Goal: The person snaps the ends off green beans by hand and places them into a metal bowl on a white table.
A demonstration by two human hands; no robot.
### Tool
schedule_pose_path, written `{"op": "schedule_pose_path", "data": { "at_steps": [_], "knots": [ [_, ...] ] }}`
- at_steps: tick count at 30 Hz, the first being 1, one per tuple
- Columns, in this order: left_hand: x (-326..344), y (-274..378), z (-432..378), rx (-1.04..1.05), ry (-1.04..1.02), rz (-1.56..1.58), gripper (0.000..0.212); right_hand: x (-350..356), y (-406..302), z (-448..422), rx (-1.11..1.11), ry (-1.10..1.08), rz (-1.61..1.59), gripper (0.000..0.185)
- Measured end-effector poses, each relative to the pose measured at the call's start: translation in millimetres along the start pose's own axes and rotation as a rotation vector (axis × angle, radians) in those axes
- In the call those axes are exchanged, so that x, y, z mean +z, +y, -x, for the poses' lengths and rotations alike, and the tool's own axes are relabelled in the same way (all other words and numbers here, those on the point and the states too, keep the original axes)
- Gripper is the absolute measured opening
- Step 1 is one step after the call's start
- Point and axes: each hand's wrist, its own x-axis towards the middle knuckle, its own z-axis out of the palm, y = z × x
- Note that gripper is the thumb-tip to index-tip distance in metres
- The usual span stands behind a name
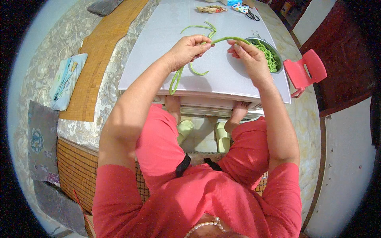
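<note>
My left hand pinches one end of a long green bean between thumb and fingertips. The bean arches across to my right hand, whose thumb and fingers grip it near its other visible end. Other long beans lie around my left hand, and a looped bean hangs below it towards the table's front edge; whether that hand also holds it is unclear. Just beyond my right hand stands a metal bowl with many short pieces of green bean in it.
At the far end of the white table lie black-handled scissors, a crumpled patterned packet and a dotted cloth or bag. A red plastic chair stands right of the table. A sofa with a bamboo mat lies left.
</note>
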Motion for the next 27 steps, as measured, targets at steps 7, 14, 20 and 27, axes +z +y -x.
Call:
{"op": "schedule_pose_path", "data": {
  "at_steps": [7,14,20,27],
  "knots": [
    [-19,-12,5,0.099,0.157,-0.201,0.024,-77,14,69,0.020,0.383,0.102,0.024],
    [-12,-15,1,0.133,0.101,-0.265,0.025,-169,100,199,0.217,-0.030,1.446,0.035],
    [-9,-6,5,0.073,0.067,-0.238,0.024,-89,17,84,0.139,0.200,0.413,0.037],
    [-5,-4,5,0.049,0.064,-0.178,0.023,-11,-10,-3,-0.032,-0.186,0.521,0.042]
  ]
}}
